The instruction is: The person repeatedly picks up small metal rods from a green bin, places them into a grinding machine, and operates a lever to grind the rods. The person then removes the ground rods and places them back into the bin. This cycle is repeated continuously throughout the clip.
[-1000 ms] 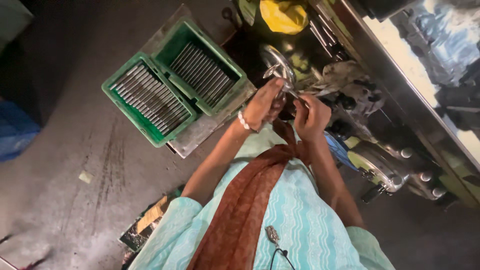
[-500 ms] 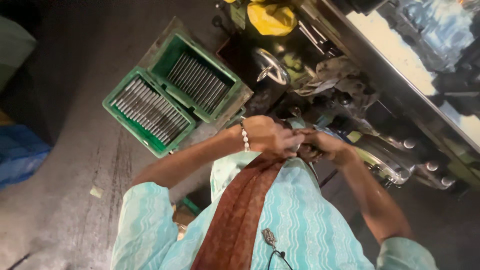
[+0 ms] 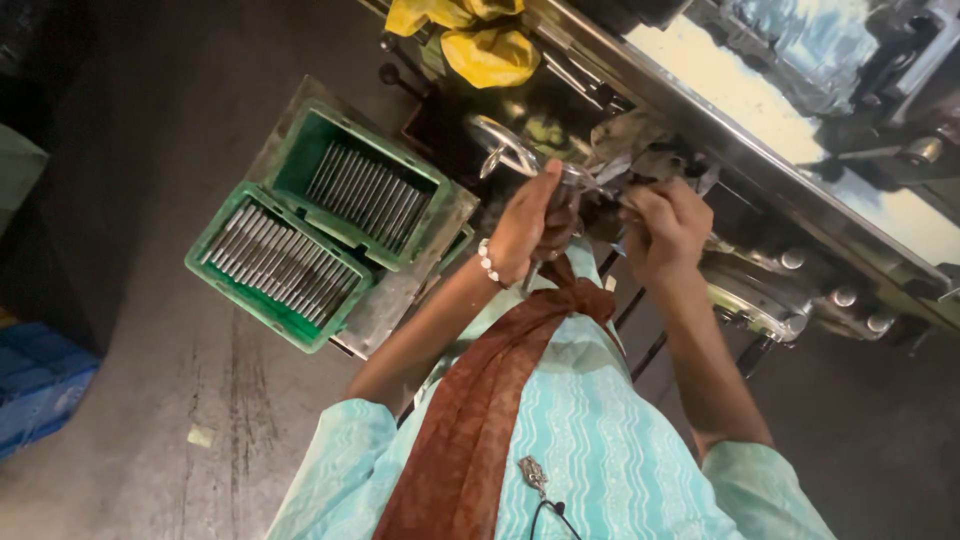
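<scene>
My left hand, with a bead bracelet at the wrist, is closed around a thin metal rod in front of my chest. My right hand is closed on the rod's other end, close to the machine. A round metal handwheel sits just beyond my left hand. Two green crates, a nearer crate and a farther crate, stand to my left, each filled with several similar metal rods laid side by side.
A long grey machine bed runs across the top right. A yellow cloth lies on the machine at the top. The crates rest on a metal tray over a dusty grey floor. A blue crate stands at the far left.
Both hands have lifted away from my chest toward the handwheel and machine, still together on the rod. The view has shifted back toward the machine.
</scene>
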